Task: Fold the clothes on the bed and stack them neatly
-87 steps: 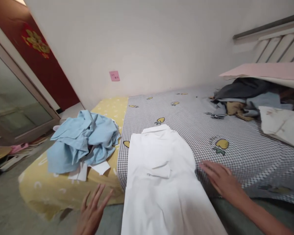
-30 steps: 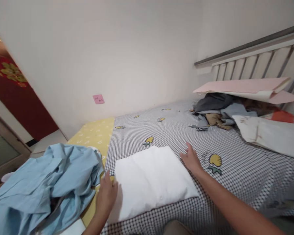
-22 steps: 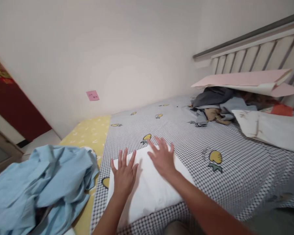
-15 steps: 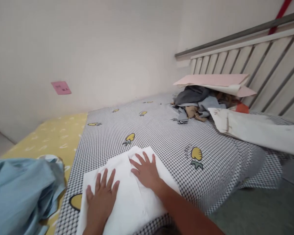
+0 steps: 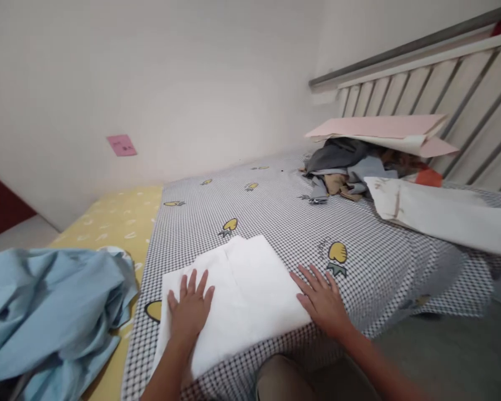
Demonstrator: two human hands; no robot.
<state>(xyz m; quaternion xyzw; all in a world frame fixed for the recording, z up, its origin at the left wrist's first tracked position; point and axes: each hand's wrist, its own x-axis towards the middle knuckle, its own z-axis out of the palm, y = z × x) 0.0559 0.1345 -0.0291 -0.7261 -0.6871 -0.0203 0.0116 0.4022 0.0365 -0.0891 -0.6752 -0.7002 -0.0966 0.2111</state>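
A folded white shirt (image 5: 246, 295) lies flat near the front edge of a checked bedsheet (image 5: 200, 217) printed with yellow carrots. My left hand (image 5: 191, 306) rests palm down on its left part, fingers spread. At the shirt's right edge is my right hand (image 5: 323, 301), also flat with fingers apart; its fingertips reach the cloth's border while the palm lies over the sheet. Neither hand grips anything. A faint fold line runs down the middle of the shirt.
Rumpled light-blue cloth (image 5: 62, 306) lies at left on a yellow patterned cover (image 5: 121, 217). At the back right, a clothes pile (image 5: 338, 161) sits under a pink folded sheet (image 5: 379, 127), beside a long white packet (image 5: 446, 214). A slatted rail (image 5: 438, 92) borders the right side.
My right hand has moved right, from the shirt's upper middle to its right edge. My left hand stays on the left part. The view has shifted slightly left.
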